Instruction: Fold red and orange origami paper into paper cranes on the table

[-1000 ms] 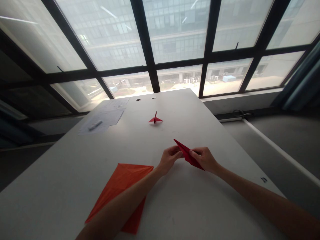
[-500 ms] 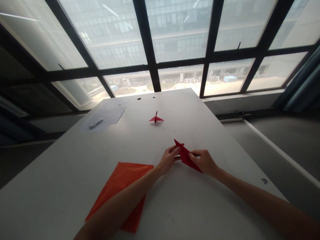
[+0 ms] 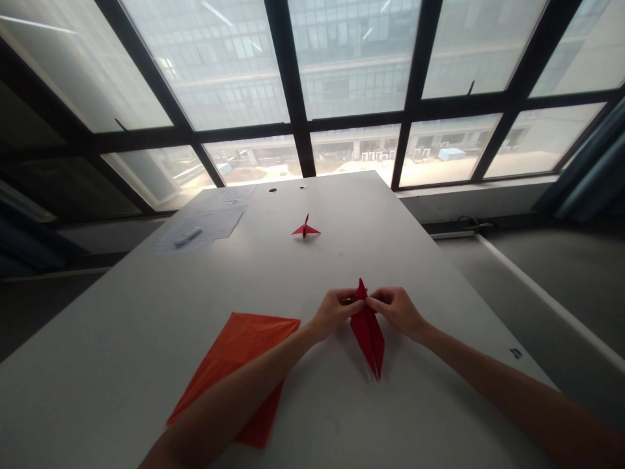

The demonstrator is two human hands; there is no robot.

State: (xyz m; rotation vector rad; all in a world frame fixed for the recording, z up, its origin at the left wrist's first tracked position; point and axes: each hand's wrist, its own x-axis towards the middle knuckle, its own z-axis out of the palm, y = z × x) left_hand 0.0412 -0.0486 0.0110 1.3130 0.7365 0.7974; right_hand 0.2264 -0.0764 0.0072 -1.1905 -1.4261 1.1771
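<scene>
Both my hands pinch the top of a long folded red paper (image 3: pixel 368 335), whose narrow point hangs toward me just above the white table (image 3: pixel 122 365). My left hand (image 3: pixel 334 311) grips it from the left, and my right hand (image 3: pixel 396 309) from the right. A small red origami crane (image 3: pixel 305 229) stands farther off on the table, apart from both hands. Nearest my left hand lies a sheet of orange paper (image 3: pixel 239 358), partly hidden under my left forearm.
Loose printed sheets (image 3: pixel 205 228) with a white pen (image 3: pixel 188 237) lie at the table's far left. The table's far end meets a wall of tall dark-framed windows (image 3: pixel 351 78). Grey floor (image 3: pixel 551 280) lies beyond the right edge.
The folded red paper has swung from a slant across my hands to pointing toward me. My hands have drawn closer together at its upper end.
</scene>
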